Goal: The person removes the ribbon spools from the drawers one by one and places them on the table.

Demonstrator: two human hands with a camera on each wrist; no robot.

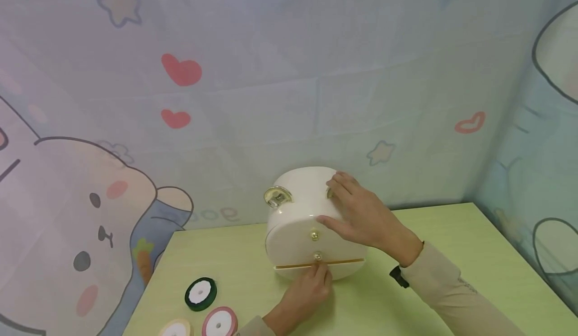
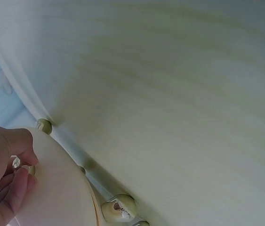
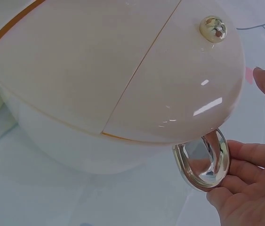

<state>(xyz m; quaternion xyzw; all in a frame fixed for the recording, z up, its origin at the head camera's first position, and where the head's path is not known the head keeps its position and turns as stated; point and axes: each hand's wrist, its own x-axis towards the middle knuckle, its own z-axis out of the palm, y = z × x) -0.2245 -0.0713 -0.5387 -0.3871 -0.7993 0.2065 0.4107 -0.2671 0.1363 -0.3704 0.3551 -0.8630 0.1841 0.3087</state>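
Observation:
A glossy white rounded jewelry box (image 1: pixel 298 235) stands on the table, with gold ear-shaped ornaments on top and small gold knobs on its drawer fronts. At its lowest front, my left hand (image 1: pixel 307 291) pinches a drawer knob (image 2: pixel 32 170) between thumb and fingers. A narrow orange-brown gap shows above that bottom drawer (image 1: pixel 347 268). My right hand (image 1: pixel 363 215) rests on the upper right of the box. In the right wrist view its fingers (image 3: pixel 247 165) touch the gold ear (image 3: pixel 205 160), while the thumb stands away from them. The left ear (image 1: pixel 277 196) is untouched.
Ribbon spools lie at the table's front left: a dark green one (image 1: pixel 200 294), a pink one (image 1: pixel 220 322) and a cream one (image 1: pixel 176 328), partly cut off. Behind the light green table (image 1: pixel 433 235) hangs a printed cloth backdrop (image 1: pixel 289 75).

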